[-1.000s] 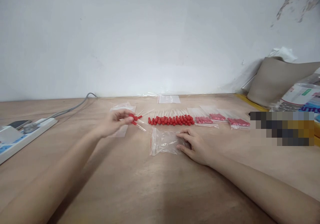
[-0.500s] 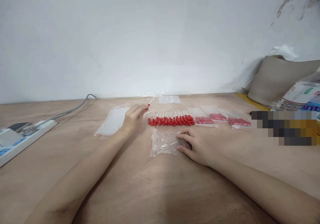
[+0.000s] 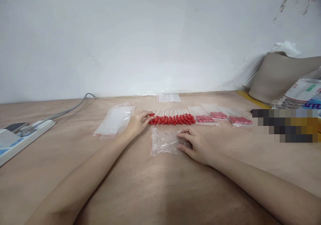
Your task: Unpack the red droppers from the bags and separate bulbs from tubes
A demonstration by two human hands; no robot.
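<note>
A row of small clear droppers with red bulbs (image 3: 173, 119) lies across the wooden table. My left hand (image 3: 137, 122) rests at the row's left end, fingers pinched on one red-bulbed dropper (image 3: 151, 115). My right hand (image 3: 195, 145) lies flat on the right end of an empty clear zip bag (image 3: 163, 141) just in front of the row, fingers spread and holding it down. Left of my left hand lies a stack of empty zip bags (image 3: 114, 121).
Three filled zip bags with red bulbs (image 3: 220, 117) continue the row to the right. Another clear bag (image 3: 169, 98) lies near the wall. A white power strip (image 3: 22, 135) with grey cable sits at the left. A grey cushion (image 3: 281, 75) and plastic bottle (image 3: 301, 92) stand at right.
My left hand moved right from the bag stack to the left end of the dropper row and lowered toward the table. My right hand stayed on the bag.
</note>
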